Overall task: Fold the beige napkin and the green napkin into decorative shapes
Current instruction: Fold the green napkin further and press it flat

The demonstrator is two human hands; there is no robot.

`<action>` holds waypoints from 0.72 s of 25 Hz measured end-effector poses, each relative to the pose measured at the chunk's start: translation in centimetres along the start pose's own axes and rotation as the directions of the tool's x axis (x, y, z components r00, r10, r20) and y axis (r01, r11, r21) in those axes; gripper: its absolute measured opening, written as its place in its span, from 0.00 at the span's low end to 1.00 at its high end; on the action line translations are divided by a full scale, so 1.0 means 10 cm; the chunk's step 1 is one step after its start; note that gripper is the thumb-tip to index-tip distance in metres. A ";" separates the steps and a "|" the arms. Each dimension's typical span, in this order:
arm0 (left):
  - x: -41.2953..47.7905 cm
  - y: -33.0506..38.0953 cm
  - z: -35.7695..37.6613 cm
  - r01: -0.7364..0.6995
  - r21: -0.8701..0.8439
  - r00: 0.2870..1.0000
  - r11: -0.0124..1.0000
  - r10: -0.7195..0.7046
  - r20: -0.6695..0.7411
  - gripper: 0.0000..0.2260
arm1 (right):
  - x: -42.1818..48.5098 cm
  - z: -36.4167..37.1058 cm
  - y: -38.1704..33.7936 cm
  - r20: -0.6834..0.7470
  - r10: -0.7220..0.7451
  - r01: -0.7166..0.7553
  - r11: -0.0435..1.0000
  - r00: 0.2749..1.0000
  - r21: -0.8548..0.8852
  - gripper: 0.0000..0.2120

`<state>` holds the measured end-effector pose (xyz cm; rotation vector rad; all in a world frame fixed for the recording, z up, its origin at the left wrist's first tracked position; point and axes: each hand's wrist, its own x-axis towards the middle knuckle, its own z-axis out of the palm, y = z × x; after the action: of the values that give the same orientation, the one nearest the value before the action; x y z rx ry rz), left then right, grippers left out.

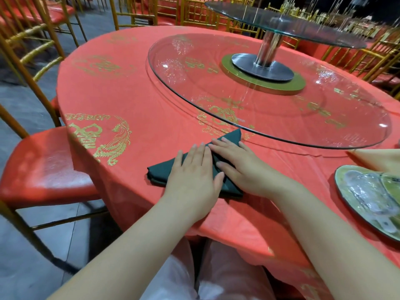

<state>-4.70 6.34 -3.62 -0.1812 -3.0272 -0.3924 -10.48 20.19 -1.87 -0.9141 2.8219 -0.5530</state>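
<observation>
Both hands lie flat with fingers straight and close together, gripping nothing. The left hand (192,172) presses palm-down on the middle of the green napkin (159,171). The right hand (238,163) lies just beside it, angled across the napkin's far half, and the 2 hands meet near the fingers.

The napkin sits on the near part of the surface (129,94), folded into a long pointed shape. 1 blunt, layered end sticks out past the left hand, 1 sharp tip points at the glass turntable (346,109), and a corner shows close to the surface's edge below the right hand. I judge that a crease is being flattened and the green shape is only partly made.

The main risk is the stacked layers springing open once the palms lift, because the cloth looks thick at the blunt end. Uneven pressure could also skew the crease, and every later fold would follow it. The red cloth under the napkin is wrinkled, so a sideways push might drag it and shift the napkin toward the near edge.

The beige napkin (383,159) lies well apart at the right border, just beyond a plate (339,187) carrying clear glassware. Most of it is cut off, so I cannot tell whether it is folded. A careless reach for it could clip the glass.
</observation>
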 end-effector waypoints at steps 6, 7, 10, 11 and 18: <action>-0.05 -0.02 0.08 0.046 0.079 0.998 0.996 -0.050 0.050 0.33 | -0.01 0.01 0.15 0.163 0.103 -0.065 0.971 0.981 -0.229 0.28; -0.05 -0.02 0.08 0.046 0.081 0.997 0.996 -0.052 0.061 0.34 | 0.00 -0.01 0.19 0.171 0.124 -0.082 0.968 0.977 -0.237 0.31; -0.05 -0.03 0.07 0.028 0.092 0.995 0.995 -0.036 0.093 0.32 | 0.03 -0.06 0.26 0.170 0.168 -0.118 0.956 0.971 -0.267 0.41; -0.05 -0.03 0.07 0.022 0.091 0.995 0.996 -0.031 0.098 0.31 | 0.04 -0.08 0.28 0.159 0.183 -0.135 0.952 0.970 -0.276 0.45; -0.04 -0.03 0.08 0.027 0.113 0.993 0.993 -0.040 0.113 0.32 | 0.09 -0.07 0.44 0.100 0.231 -0.194 0.937 0.968 -0.290 0.35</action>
<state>-4.34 6.25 -4.46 -0.1499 -3.1589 -0.2214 -13.78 23.15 -2.88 -0.6407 2.8698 -0.0644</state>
